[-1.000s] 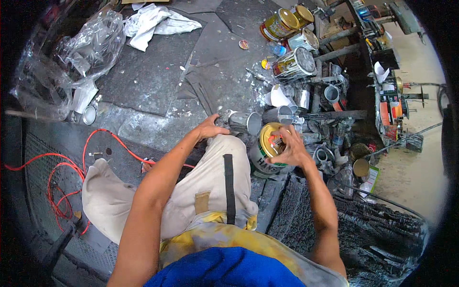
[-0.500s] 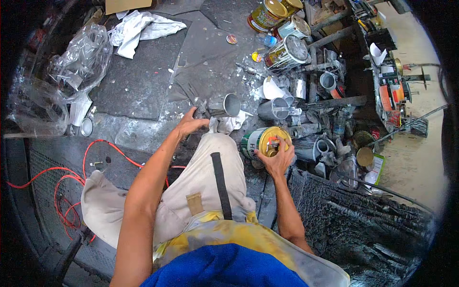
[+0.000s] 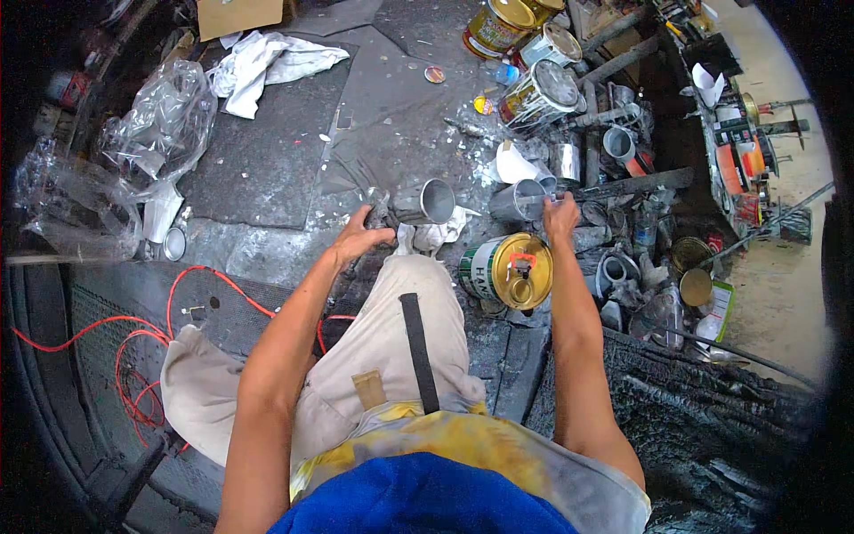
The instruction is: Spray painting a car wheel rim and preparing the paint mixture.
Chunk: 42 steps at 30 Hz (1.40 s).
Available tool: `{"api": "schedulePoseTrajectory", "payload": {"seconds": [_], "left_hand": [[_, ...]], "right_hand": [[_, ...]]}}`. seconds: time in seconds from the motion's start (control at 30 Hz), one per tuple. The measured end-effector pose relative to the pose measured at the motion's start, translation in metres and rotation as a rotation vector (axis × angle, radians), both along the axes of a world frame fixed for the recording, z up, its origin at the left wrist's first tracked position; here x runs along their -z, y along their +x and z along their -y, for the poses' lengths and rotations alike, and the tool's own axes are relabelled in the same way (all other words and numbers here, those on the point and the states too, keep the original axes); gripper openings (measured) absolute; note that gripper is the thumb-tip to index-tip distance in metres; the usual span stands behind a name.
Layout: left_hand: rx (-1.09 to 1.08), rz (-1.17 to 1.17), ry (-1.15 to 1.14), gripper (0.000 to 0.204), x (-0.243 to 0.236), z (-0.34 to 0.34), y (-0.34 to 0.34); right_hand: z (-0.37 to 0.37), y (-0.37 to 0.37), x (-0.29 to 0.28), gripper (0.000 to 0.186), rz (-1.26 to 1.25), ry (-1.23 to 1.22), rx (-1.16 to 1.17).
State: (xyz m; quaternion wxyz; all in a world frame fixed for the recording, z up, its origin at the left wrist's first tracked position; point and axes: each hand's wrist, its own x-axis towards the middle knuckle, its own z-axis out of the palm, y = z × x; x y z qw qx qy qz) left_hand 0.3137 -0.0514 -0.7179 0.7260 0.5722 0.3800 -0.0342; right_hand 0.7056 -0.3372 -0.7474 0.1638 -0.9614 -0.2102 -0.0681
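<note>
My left hand [image 3: 363, 233] grips a dark, grimy object [image 3: 381, 214] attached to or touching a grey cup [image 3: 426, 202]; I cannot make out which. My right hand [image 3: 559, 215] is closed on the handle of a grey measuring jug [image 3: 519, 199] among the clutter. Just below it a green-and-white can with a gold top [image 3: 493, 271] lies tilted, a red spout piece on its top. A crumpled pale rag [image 3: 434, 234] lies beside the grey cup, by my knee.
Several paint cans [image 3: 496, 28] stand at the back. Dirty containers and tubes crowd the right, below a cluttered shelf [image 3: 738, 160]. A red hose [image 3: 209, 269] loops at the left. Plastic sheeting [image 3: 156, 129] and a white cloth [image 3: 267, 62] lie on the far left.
My right hand has let go of the gold-topped can and moved up and right onto the jug. My left hand has shifted slightly left, and the grey cup with it.
</note>
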Motion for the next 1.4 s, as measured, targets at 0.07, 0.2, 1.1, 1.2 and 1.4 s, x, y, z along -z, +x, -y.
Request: {"api": "schedulePoseTrajectory", "payload": {"seconds": [0.07,0.2,1.1,1.2,1.4], "left_hand": [[-0.022,-0.025,0.018,0.09,0.013,-0.002,-0.01],[-0.025,-0.033,0.031,0.105,0.024,-0.003,-0.012],[0.127,0.126,-0.093,0.11,0.039,0.014,0.027],[0.102,0.132,-0.129,0.106,0.035,0.01,0.02],[0.056,0.169,-0.184,0.087,0.035,0.002,0.011]], "right_hand": [[-0.018,-0.011,-0.001,0.033,0.077,0.098,-0.08],[-0.027,-0.03,-0.004,0.036,-0.175,0.113,-0.195],[-0.088,-0.206,-0.169,0.012,-0.284,0.297,-0.655],[-0.097,-0.217,-0.185,0.014,-0.284,0.347,-0.742],[-0.108,-0.221,-0.193,0.015,-0.222,0.377,-0.867]]}}
